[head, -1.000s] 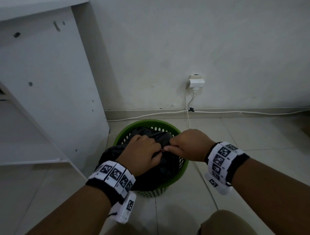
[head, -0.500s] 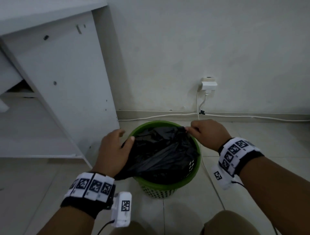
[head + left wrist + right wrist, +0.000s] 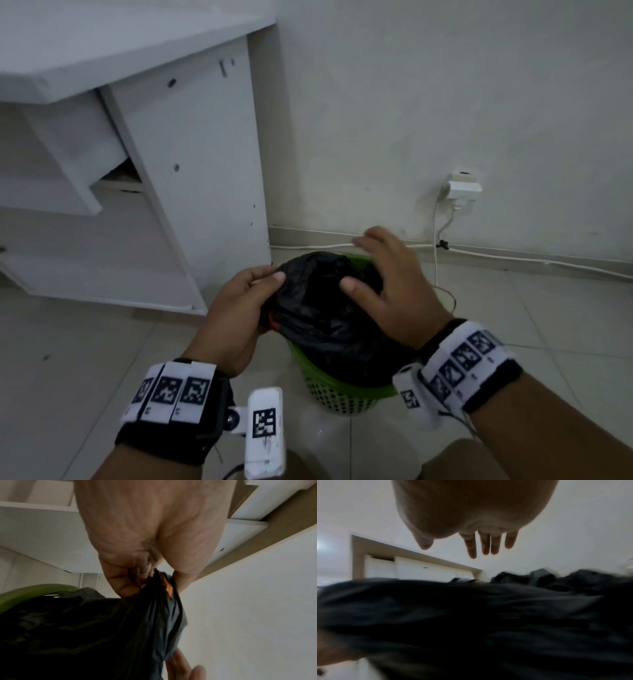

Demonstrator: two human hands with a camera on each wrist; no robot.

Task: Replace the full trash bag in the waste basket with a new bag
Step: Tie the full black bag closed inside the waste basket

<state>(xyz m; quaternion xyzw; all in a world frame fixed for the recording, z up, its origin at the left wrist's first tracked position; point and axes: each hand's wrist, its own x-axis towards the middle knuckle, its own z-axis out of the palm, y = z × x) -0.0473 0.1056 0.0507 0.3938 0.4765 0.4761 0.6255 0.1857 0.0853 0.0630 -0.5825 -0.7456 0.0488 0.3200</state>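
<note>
Trash bag [image 3: 318,308] hiding most of waste basket [image 3: 342,394]

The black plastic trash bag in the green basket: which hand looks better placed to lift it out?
Probably the left hand: it already grips the black plastic trash bag at its gathered edge, while the right hand hovers open above it.

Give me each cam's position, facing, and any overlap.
Head: on the person's head, looking down at the black plastic trash bag in the green perforated waste basket; both forearms show.
Left wrist: along the left hand gripping the bag's edge.
Right wrist: along the right hand, open above the bag.
All share the bag.
</note>
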